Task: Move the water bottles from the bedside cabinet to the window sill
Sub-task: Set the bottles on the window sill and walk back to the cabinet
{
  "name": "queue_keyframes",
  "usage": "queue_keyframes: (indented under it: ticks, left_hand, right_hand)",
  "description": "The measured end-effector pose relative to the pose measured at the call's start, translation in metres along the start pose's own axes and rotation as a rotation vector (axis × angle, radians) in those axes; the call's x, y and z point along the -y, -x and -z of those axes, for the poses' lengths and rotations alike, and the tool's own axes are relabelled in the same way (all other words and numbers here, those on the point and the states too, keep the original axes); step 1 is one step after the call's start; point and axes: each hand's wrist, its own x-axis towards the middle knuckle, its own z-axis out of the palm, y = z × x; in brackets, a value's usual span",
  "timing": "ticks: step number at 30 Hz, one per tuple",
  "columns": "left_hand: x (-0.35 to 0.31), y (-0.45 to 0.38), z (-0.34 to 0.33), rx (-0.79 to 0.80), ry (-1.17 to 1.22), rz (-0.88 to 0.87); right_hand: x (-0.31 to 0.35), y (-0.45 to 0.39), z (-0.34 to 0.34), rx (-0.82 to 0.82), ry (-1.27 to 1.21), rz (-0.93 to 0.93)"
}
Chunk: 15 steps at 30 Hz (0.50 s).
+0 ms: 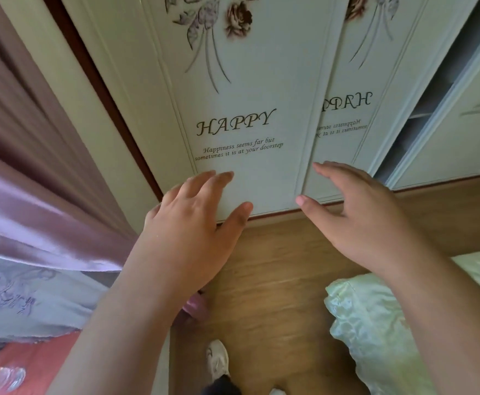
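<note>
**Inspector A:** We note the left hand [193,223] and the right hand [358,220] both held out before the wardrobe doors [241,132], fingers spread and relaxed, holding nothing.

**Inspector B:** Agreed. We find no water bottles in view, nor the bedside cabinet or window sill; their position cannot be stated.

**Inspector A:** Handling, then, is judgement only. We expect thin plastic: light if empty, heavier when full, likely to dent under pressure, perhaps slick.

**Inspector B:** We recommend gripping around the mid-body, upright, with moderate pressure.
</note>
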Motion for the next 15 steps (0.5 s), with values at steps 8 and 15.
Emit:
queue_keyframes:
  ticks: [8,15]
  left_hand:
    - [-0.022,-0.097,-0.029,0.097,0.057,-0.209]
    - [-0.01,-0.213,-0.035,0.169,0.088,-0.363]
  right_hand:
    - [-0.026,-0.04,0.012,-0.119,0.056,-0.23]
    - [-0.019,-0.113,0.008,-0.169,0.157,-0.361]
